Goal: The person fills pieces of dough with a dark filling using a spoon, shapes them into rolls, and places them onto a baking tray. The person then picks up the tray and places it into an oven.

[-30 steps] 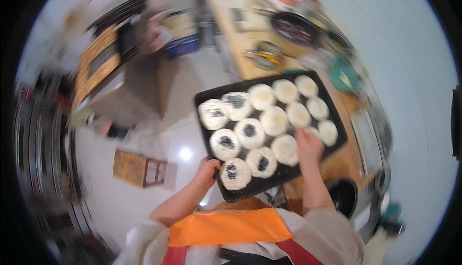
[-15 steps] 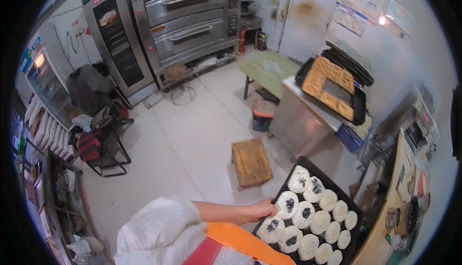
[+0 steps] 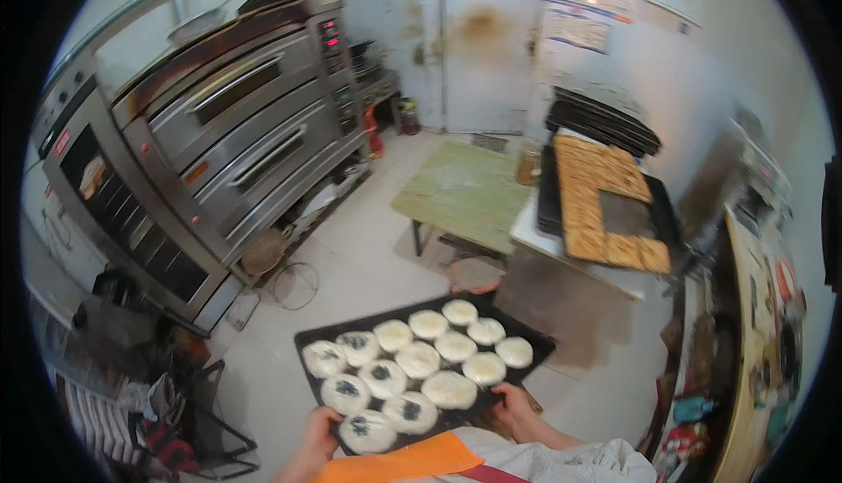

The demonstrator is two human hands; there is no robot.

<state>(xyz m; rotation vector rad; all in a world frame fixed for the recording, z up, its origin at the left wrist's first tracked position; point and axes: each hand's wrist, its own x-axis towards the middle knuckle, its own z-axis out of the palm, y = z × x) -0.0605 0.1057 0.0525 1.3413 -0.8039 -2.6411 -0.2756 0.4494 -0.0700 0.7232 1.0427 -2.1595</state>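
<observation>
With both hands I hold a black baking tray in front of my body. My left hand is closed around its near left corner, and my right hand grips the near edge farther right. Rows of flat, pale dough rounds lie on the tray. Several rounds at the left end carry dark, seed-like topping; the others look plain. An orange strip of my apron shows just below the tray.
A steel deck oven stands at the left behind a tall glass-door cabinet. Ahead is a low green table. Right of it, a counter bears a tray of browned baked pieces. A wire stand sits on the floor.
The tray has swung from my right to in front of me and turned. My right hand now shows on its near edge. My view has shifted toward the oven and green table.
</observation>
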